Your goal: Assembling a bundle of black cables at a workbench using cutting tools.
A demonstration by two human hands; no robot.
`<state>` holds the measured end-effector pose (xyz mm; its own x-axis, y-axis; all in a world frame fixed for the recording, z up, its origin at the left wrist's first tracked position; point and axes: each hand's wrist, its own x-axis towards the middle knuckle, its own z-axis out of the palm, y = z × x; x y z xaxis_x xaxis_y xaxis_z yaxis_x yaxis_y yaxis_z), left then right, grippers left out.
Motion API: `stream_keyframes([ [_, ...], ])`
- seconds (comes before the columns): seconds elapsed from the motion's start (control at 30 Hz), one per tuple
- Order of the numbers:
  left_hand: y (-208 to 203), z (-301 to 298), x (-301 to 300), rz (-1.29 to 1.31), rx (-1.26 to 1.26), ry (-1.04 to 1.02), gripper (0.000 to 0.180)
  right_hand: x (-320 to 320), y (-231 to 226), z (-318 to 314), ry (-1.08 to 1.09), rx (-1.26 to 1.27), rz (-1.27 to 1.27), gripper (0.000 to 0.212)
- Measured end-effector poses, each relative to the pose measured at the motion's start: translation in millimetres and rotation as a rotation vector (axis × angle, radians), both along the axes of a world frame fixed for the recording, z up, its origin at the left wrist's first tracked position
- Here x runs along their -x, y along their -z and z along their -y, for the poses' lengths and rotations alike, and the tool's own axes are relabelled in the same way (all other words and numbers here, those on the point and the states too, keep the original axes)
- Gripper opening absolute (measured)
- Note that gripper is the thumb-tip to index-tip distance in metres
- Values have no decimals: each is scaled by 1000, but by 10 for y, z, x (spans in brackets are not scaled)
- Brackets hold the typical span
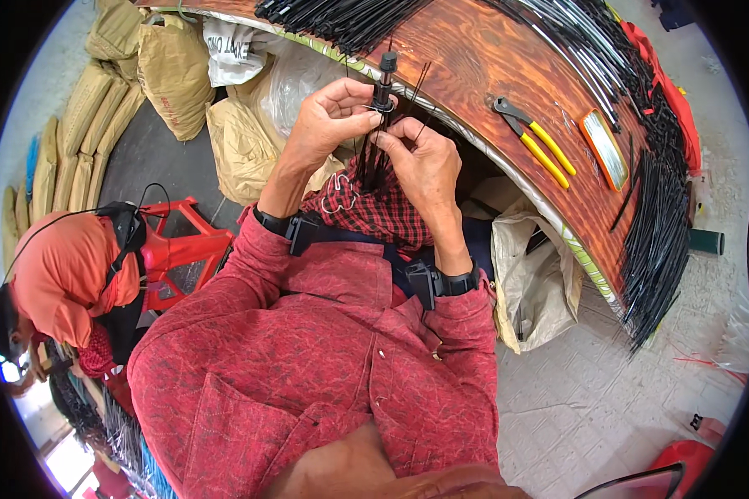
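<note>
In front of my lap stands what looks like a black umbrella frame (386, 79), upright at the table's edge, with a thick capped top and thin dark rods hanging below. My left hand (331, 121) is closed at its collar, thumb and forefinger pinching there. Close beside it, my right hand (424, 160) has its thumb and forefinger pressed together on a thin black rib (422, 87) of the frame. The exact contact between the fingertips is too small to make out. Red-and-black checked cloth (374, 212) lies below both hands.
The curved wooden table (466, 62) bears yellow-handled cutting pliers (543, 150), an orange-rimmed tray (603, 150) and bundles of black rods (657, 249). An open sack (537, 274) hangs under its edge. At left, a person in an orange head covering (71, 266) is near a red stool (187, 249).
</note>
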<state>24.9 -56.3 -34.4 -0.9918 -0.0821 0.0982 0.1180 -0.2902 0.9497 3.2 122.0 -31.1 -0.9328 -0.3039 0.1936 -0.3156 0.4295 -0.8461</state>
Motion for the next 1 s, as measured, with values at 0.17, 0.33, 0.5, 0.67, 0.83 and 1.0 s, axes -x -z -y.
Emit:
stream_keyframes([
  [0.17, 28, 16, 5, -8, 44, 14, 31, 1, -111, -15, 15, -74, 91, 24],
  [0.33, 72, 21, 20, -37, 34, 20, 31, 87, -120, -66, -52, -91, 129, 26],
  [0.5, 22, -20, -5, -62, 75, 8, 29, 127, -194, -117, -123, -140, 117, 26],
  [0.67, -6, -59, -4, -72, 107, 4, 29, 89, -157, -104, -88, -215, -72, 27],
  [0.83, 5, -96, -3, -74, 161, -67, 27, 6, -131, -71, -17, -332, -234, 36],
  [1.0, 13, -9, -52, -64, 225, 19, 25, -33, -64, -103, -39, -199, -147, 35],
])
